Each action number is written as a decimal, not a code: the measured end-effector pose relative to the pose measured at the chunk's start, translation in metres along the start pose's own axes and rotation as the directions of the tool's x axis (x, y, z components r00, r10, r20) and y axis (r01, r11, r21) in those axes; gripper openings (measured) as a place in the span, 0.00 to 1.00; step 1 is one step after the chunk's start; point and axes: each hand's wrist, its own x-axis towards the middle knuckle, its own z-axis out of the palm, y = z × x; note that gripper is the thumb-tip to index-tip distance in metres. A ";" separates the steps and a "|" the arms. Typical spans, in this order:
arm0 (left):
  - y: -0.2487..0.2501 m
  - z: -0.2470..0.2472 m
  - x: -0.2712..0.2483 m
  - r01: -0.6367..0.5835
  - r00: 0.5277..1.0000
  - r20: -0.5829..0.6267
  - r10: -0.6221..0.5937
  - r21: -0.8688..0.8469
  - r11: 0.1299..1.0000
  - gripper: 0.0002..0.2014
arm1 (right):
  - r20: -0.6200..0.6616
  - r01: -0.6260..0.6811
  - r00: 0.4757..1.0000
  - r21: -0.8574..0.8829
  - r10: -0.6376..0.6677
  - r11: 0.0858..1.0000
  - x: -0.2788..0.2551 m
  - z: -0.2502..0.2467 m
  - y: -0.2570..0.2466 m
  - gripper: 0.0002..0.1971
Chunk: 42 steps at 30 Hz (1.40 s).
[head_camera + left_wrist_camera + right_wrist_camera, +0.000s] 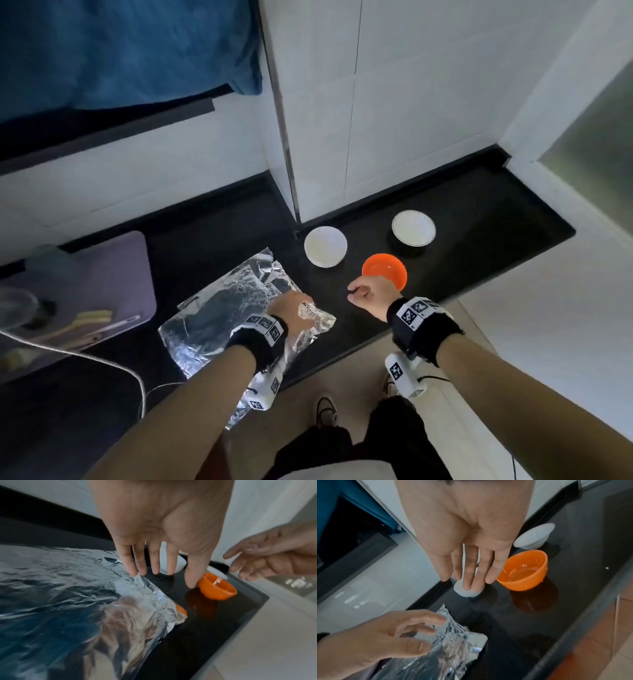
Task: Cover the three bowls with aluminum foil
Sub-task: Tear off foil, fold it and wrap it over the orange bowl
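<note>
So the crinkled aluminum foil sheet [222,308] is lying on the black countertop [462,246], and its near end hangs out past the counter's front edge. The left hand [291,308] is over the foil's right corner with fingers [130,561] spread and straight, tips right at the foil's edge; can't tell if they're actually touching it. The right hand [368,291] hangs over bare counter between the foil and the orange bowl [385,274], fingers loose and extended in the wrist views, holding nothing.

All three bowls are uncovered. The orange one sits near the front edge, just beside the right hand. A white bowl [325,246] is behind it to the left, close to the wall corner, and the rimmed white bowl [413,228] is further back right. There's open black counter between the foil and the bowls. A purple cutting board [113,274] sits off to the left, apart from the foil.
</note>
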 end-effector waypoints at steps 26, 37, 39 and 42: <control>0.005 -0.010 -0.021 0.033 0.990 -0.138 0.026 0.406 0.913 0.26 | 0.148 0.056 0.989 -0.334 -0.007 0.941 0.020 0.053 -0.035 0.23; 0.015 -0.016 -0.027 0.010 0.979 -0.203 0.017 0.131 0.991 0.07 | -0.017 -0.154 0.988 -0.020 0.154 0.988 0.018 0.049 -0.046 0.08; 0.017 -0.017 -0.029 0.019 0.974 -0.227 0.004 0.099 0.995 0.06 | -0.027 -0.151 0.988 0.025 0.152 0.988 0.015 0.046 -0.040 0.11; 0.022 -0.019 -0.031 0.002 0.974 -0.227 0.008 0.045 0.999 0.08 | -0.039 -0.141 0.989 0.080 0.145 0.987 0.008 0.046 -0.035 0.14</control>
